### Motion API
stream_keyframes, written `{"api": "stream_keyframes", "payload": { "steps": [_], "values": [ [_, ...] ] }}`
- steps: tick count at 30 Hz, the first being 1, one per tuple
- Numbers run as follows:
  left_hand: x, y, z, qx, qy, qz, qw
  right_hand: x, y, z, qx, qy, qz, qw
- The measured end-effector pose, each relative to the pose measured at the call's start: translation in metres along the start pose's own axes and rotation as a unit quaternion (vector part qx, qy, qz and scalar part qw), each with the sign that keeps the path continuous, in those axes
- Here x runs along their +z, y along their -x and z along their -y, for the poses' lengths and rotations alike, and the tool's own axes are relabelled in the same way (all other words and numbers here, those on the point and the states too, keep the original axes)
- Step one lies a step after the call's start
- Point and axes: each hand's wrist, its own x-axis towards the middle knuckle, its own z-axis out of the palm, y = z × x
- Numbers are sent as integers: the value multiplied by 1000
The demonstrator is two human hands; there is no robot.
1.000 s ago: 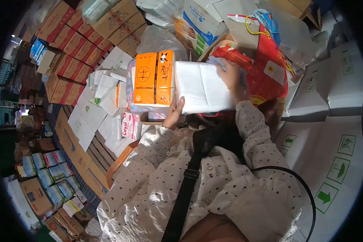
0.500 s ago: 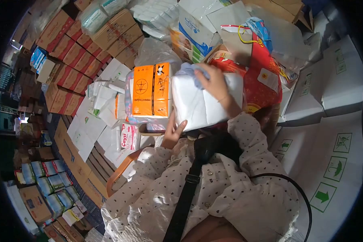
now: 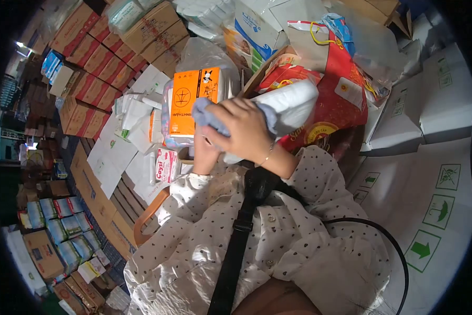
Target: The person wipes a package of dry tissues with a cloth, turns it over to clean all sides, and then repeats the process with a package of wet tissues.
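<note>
In the head view my right hand (image 3: 244, 128) is closed on a grey-blue cloth (image 3: 207, 111), which bunches out past its fingers on both sides. Behind it a plain white wrapped pack (image 3: 294, 102) is tilted up on edge, its near part covered by that hand. My left hand (image 3: 207, 152) grips the pack's near left end; the right hand hides most of its fingers. Just beyond both hands lies an orange pack (image 3: 186, 118) with black print, on a clear plastic bag.
A red bag (image 3: 343, 100) with a yellow cord stands to the right. White cartons (image 3: 425, 210) line the right side. A pink-and-white pack (image 3: 165, 165) lies left of my hands, near a curved brown chair arm (image 3: 149, 215). Brown-and-red cartons (image 3: 91, 55) are stacked at upper left.
The white pack has turned from lying broad side up to tilted on edge. My right hand has moved left and nearer with the cloth, and my left hand has shifted left and up.
</note>
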Motion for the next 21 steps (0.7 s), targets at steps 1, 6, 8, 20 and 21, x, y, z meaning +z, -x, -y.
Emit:
{"api": "stream_keyframes", "payload": {
  "steps": [1, 6, 8, 20, 21],
  "values": [
    [1, 2, 1, 2, -2, 1, 1000, 2, 1, 4, -1, 0, -3, 1000],
    [19, 18, 1, 84, 66, -127, 986, 3, 6, -21, -8, -21, 10, 1000],
    [19, 23, 2, 37, 52, -138, 988, -2, 12, -48, 23, -8, -17, 1000],
    [45, 12, -23, 28, 47, -104, 993, -53, 59, -186, 113, 31, -100, 988],
    [46, 10, -25, 19, 57, -103, 993, -48, 59, -178, 124, 71, -104, 984]
  ]
}}
